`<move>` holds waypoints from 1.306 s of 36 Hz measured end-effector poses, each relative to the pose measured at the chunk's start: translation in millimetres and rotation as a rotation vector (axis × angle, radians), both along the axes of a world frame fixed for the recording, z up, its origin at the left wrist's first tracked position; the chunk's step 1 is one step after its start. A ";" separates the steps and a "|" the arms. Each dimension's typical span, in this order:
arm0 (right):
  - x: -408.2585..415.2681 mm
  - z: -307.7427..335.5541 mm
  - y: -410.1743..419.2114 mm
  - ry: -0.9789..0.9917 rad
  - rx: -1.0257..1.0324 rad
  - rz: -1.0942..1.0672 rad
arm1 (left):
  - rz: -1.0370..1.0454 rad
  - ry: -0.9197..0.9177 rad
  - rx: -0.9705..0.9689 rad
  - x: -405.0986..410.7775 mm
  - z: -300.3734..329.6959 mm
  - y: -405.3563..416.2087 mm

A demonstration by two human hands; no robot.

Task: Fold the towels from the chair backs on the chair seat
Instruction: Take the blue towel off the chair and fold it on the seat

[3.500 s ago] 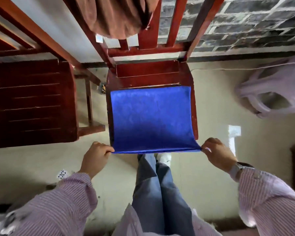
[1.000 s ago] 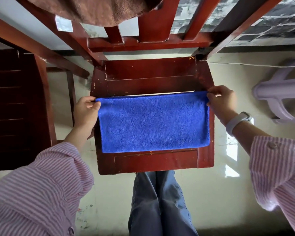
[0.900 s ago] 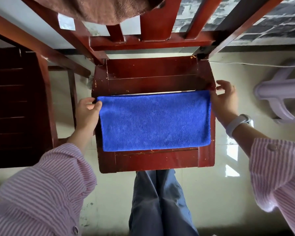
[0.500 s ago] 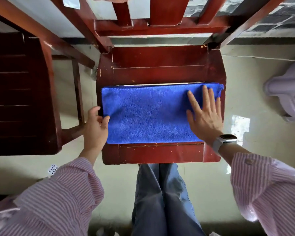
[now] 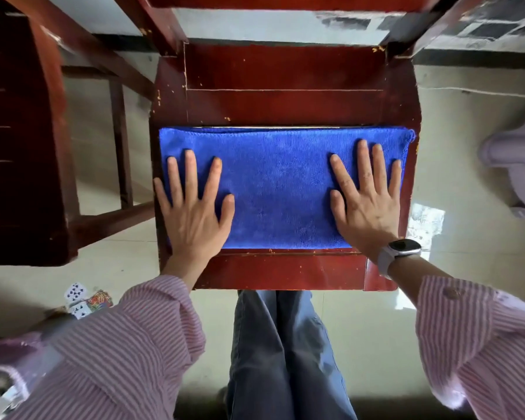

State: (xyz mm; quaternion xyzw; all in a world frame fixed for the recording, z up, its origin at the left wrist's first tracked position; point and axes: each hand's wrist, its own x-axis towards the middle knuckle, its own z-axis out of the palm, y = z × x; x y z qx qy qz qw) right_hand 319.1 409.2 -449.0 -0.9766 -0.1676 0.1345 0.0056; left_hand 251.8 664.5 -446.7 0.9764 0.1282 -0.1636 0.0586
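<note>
A blue towel [image 5: 278, 189], folded in half into a wide strip, lies flat across the red wooden chair seat [image 5: 282, 83]. My left hand [image 5: 194, 207] presses flat on the towel's left end with fingers straight and spread. My right hand [image 5: 365, 195], with a watch on its wrist, presses flat on the right end the same way. The towel's far right corner sticks out slightly past the seat edge. The chair back rails reach the top of the frame; the brown towel is out of view.
A second dark wooden chair [image 5: 22, 140] stands close on the left. A pale plastic stool [image 5: 515, 168] lies on the floor at right. Playing cards [image 5: 84, 300] are scattered on the tiled floor near my left sleeve. My legs stand just before the seat's front edge.
The towel went from hanging off the seat front to folded in half on the seat. Both hands let go of its far corners and now press flat on its ends.
</note>
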 end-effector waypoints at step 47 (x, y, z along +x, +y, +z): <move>24.3 79.0 -25.2 0.492 0.804 -1.070 | -0.015 0.192 -0.372 15.7 36.8 -53.6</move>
